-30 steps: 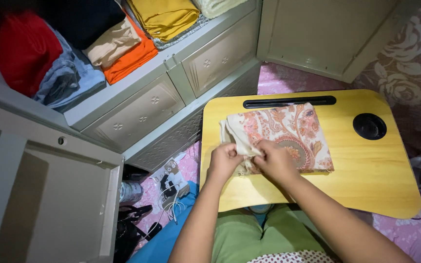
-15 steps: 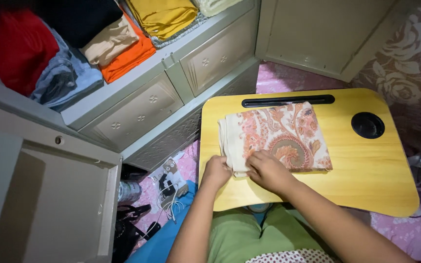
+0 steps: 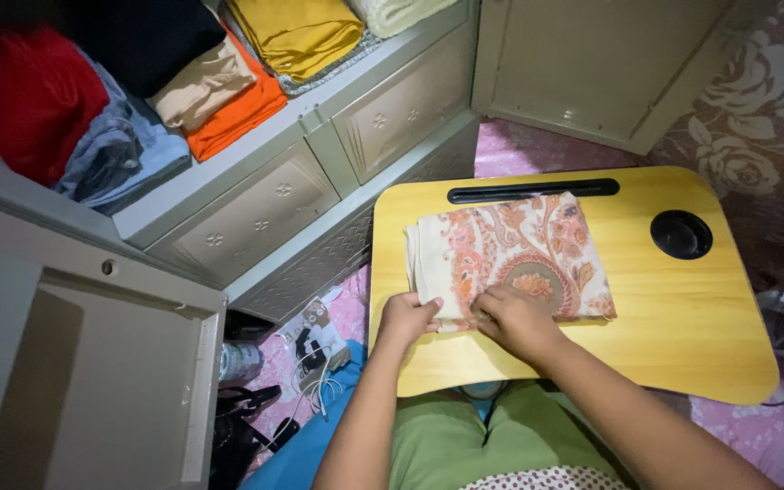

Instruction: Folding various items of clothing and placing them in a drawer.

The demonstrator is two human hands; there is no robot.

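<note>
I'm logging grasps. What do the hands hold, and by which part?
Both the left hand and right hand grip the folded paisley cloth at its near edge, left corner.

The right hand (image 3: pixel 512 319) covers the near edge of the folded paisley cloth (image 3: pixel 512 256) (its fingertips hidden); the red garment (image 3: pixel 36 98) is cut off at the frame's left.

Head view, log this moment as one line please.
left hand: pinching near edge of folded paisley cloth | right hand: pressing on cloth | cloth flat on yellow lap desk
</note>
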